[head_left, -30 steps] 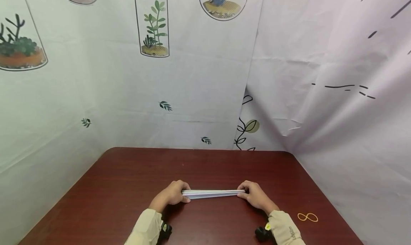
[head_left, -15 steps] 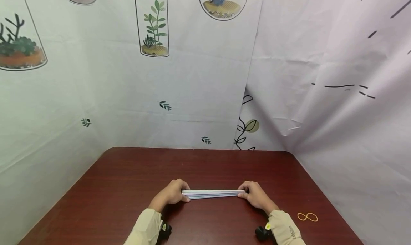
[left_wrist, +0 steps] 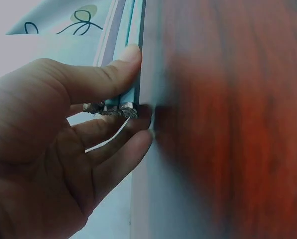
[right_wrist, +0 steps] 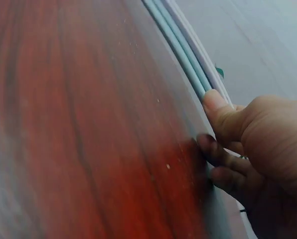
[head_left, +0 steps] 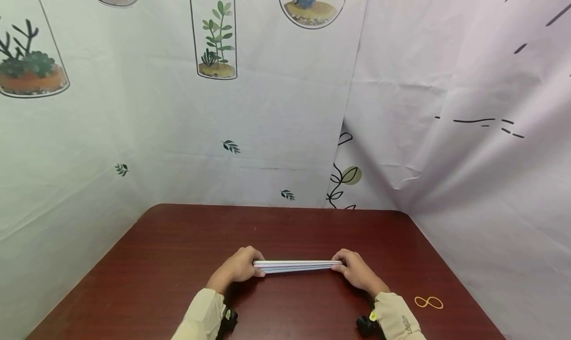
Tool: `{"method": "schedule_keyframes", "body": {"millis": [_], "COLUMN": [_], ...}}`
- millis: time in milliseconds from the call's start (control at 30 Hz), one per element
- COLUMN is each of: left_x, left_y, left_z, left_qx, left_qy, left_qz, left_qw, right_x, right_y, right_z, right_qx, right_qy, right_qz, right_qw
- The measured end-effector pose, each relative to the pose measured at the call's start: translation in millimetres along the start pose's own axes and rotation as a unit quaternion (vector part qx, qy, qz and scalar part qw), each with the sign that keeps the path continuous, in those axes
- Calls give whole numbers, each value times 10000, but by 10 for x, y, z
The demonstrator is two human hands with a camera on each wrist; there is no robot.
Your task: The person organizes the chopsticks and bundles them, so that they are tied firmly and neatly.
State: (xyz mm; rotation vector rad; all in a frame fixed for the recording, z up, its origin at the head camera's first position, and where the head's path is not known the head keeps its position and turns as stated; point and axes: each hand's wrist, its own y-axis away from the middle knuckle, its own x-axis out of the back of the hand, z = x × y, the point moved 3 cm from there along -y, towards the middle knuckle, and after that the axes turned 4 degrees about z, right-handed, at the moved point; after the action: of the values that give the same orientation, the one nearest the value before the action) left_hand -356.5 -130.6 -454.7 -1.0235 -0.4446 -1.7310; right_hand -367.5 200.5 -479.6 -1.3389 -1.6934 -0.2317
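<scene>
Both hands hold a long, thin stack of white, lavender and light blue strips (head_left: 296, 266), seen edge-on over the table in the head view. My left hand (head_left: 241, 265) grips its left end, thumb on the near side and fingers behind. In the left wrist view, the strips (left_wrist: 131, 30) end in rough grey tips beside the left thumb (left_wrist: 106, 82). At the opposite end, my right hand (head_left: 353, 268) pinches the stack. Its thumb (right_wrist: 218, 107) presses the light blue edges in the right wrist view. What exactly the strips are, I cannot tell.
A yellow rubber band (head_left: 428, 302), twisted into a figure eight, lies on the dark red wooden table (head_left: 187, 241), right of the right sleeve (head_left: 397, 315). White cloth printed with plants (head_left: 285, 107) hangs behind the table and along its sides.
The stack has risen slightly in the head view, still held at both ends. Its layers look more evenly lined up. The rubber band stays where it was on the table.
</scene>
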Motion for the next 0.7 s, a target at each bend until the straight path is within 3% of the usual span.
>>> {"method": "schedule_keyframes", "body": {"millis": [233, 433, 700], "left_x": [-14, -23, 1], "left_y": [15, 3, 4], "left_z": [-2, -13, 30], "left_qx": [1, -353, -399], "left_qy": [733, 891, 1275], "left_qz": [-277, -300, -215], "left_qw": [9969, 9949, 9908], "right_x": [49, 92, 148], "right_y": [-3, -30, -40], "right_z": [8, -40, -96], "right_qx": [-197, -200, -398], "right_qy": [-489, -1353, -1841], "right_qz": [-345, -701, -714], "right_qw": [9980, 9881, 9795]}}
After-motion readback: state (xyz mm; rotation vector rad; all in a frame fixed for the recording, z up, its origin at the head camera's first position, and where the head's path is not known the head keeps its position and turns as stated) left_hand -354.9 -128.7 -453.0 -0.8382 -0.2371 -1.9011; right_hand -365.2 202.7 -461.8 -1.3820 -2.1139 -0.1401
